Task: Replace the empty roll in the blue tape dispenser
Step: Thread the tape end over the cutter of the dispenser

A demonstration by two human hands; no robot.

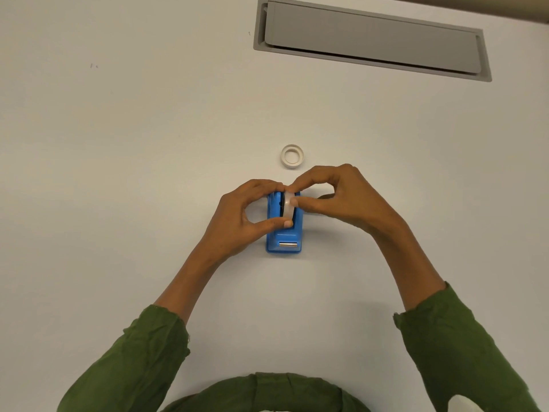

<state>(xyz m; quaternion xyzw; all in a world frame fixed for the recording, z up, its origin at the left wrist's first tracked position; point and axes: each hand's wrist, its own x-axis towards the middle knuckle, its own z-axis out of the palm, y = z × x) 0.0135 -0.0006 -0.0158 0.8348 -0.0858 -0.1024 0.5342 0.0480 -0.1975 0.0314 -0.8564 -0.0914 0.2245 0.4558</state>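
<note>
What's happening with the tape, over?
Both hands, left and right, grip the roll in the dispenser. Empty ring lies beyond. Nothing blocking.

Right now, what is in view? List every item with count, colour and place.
tape dispenser: one, blue, middle of the table, metal cutter toward the person
tape roll: one, clear, in the dispenser's cradle, held by both hands
empty core: one, white, lying flat on the table just beyond the dispenser
cable hatch: one, grey, far right of the table
table: one, white
sleeves: two, green
left hand: on the roll
right hand: on the roll
</note>
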